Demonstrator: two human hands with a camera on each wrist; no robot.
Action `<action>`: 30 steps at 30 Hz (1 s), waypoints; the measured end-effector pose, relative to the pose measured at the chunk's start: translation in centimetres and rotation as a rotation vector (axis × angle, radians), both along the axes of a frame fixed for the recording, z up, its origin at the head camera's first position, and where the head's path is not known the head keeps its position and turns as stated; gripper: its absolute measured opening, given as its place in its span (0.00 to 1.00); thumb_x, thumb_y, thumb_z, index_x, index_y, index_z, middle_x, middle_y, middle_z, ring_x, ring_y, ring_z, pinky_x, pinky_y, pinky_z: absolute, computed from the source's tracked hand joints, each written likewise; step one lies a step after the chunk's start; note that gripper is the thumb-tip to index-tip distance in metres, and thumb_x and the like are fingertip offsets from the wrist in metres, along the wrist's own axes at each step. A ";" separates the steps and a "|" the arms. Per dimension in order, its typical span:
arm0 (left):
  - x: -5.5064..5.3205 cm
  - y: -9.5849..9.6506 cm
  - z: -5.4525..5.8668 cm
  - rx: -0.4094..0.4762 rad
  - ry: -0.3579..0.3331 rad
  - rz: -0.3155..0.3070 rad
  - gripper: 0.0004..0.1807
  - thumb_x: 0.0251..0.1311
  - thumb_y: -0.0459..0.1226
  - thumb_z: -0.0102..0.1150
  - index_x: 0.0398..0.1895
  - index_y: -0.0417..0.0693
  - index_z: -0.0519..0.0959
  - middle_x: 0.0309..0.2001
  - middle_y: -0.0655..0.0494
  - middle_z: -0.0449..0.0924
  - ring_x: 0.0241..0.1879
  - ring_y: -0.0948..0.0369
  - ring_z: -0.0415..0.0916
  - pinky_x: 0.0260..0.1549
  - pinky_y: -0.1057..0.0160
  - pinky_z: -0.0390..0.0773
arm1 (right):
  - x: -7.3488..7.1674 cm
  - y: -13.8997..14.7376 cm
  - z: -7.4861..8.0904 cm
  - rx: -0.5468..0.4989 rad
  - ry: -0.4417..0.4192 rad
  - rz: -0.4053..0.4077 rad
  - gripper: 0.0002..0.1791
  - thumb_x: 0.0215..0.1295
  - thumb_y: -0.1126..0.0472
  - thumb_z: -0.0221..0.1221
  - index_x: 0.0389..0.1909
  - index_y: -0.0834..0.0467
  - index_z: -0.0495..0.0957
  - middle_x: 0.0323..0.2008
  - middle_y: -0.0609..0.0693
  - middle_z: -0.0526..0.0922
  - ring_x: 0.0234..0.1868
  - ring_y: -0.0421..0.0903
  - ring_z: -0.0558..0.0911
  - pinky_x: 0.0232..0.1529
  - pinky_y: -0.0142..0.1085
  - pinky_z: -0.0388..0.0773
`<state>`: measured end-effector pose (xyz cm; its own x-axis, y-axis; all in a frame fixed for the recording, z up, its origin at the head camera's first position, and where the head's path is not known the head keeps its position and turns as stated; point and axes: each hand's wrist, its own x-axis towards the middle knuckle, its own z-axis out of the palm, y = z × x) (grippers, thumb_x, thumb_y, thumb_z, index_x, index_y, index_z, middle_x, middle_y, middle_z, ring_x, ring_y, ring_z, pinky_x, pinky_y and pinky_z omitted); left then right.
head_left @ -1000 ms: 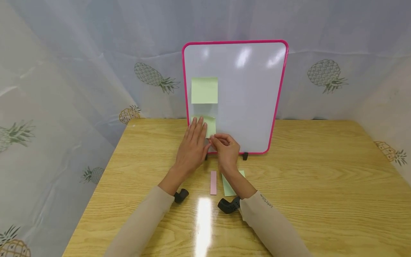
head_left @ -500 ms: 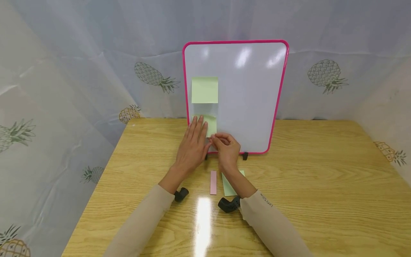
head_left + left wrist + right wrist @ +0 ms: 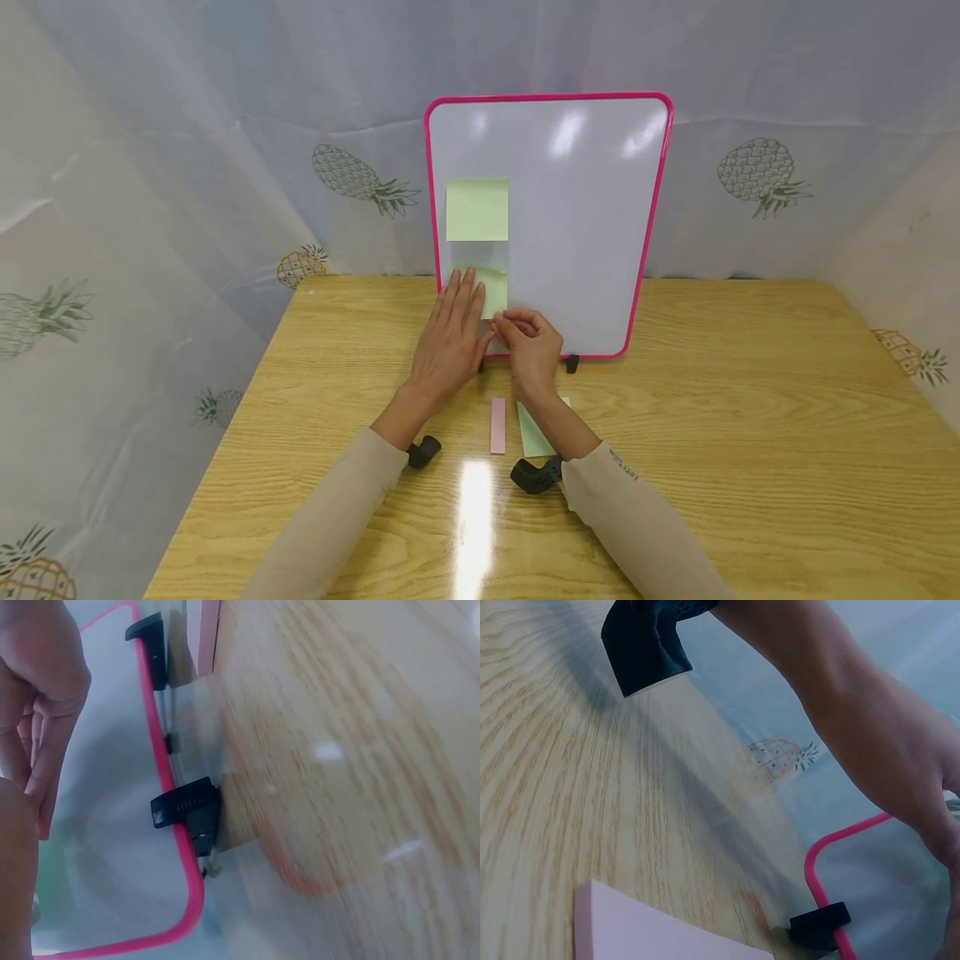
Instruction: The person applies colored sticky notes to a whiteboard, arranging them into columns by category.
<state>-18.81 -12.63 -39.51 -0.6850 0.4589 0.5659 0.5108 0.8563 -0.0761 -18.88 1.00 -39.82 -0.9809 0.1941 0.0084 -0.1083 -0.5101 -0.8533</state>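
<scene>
A green sticky note (image 3: 494, 293) lies low on the left of the pink-framed whiteboard (image 3: 585, 225). My left hand (image 3: 446, 346) rests on its left part, fingers straight, and hides that side. My right hand (image 3: 535, 350) pinches near the note's lower right corner with thumb and forefinger; the fingertips are small in the head view. Above the hands, another green sticky note (image 3: 477, 210) sits flat on the board. In the left wrist view the right hand (image 3: 45, 690) shows close up beside the board, with a green patch of note (image 3: 51, 866) below.
On the table (image 3: 750, 400) lie a narrow pink sticky-note pad (image 3: 498, 426) and green paper (image 3: 534, 435), partly under the right forearm. Black clips (image 3: 572, 364) hold the board's lower edge. Black wrist mounts (image 3: 536, 476) hang below the sleeves. A pineapple-print curtain (image 3: 555, 50) stands behind.
The lower green note has shifted very slightly up and to the right under my hands. Both hands keep nearly the same place and pose.
</scene>
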 end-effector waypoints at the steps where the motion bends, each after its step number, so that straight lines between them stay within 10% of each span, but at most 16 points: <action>1: 0.0 0.0 0.0 0.000 -0.001 0.001 0.36 0.69 0.44 0.49 0.71 0.31 0.53 0.73 0.36 0.43 0.73 0.44 0.37 0.70 0.52 0.42 | 0.0 0.0 0.0 -0.001 0.002 0.000 0.09 0.53 0.75 0.66 0.35 0.71 0.78 0.29 0.59 0.83 0.31 0.50 0.86 0.41 0.41 0.81; 30: -0.2 -0.2 0.1 -0.044 -0.010 0.030 0.38 0.67 0.46 0.53 0.71 0.31 0.55 0.73 0.35 0.42 0.73 0.43 0.35 0.70 0.52 0.41 | -0.4 -0.1 -0.2 -0.032 0.027 0.003 0.09 0.52 0.76 0.66 0.35 0.73 0.78 0.28 0.60 0.83 0.31 0.52 0.86 0.41 0.41 0.81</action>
<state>-19.00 -12.83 -39.37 -0.7042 0.4626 0.5386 0.4859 0.8671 -0.1095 -19.23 0.89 -40.07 -0.9811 0.1914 0.0289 -0.1294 -0.5371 -0.8335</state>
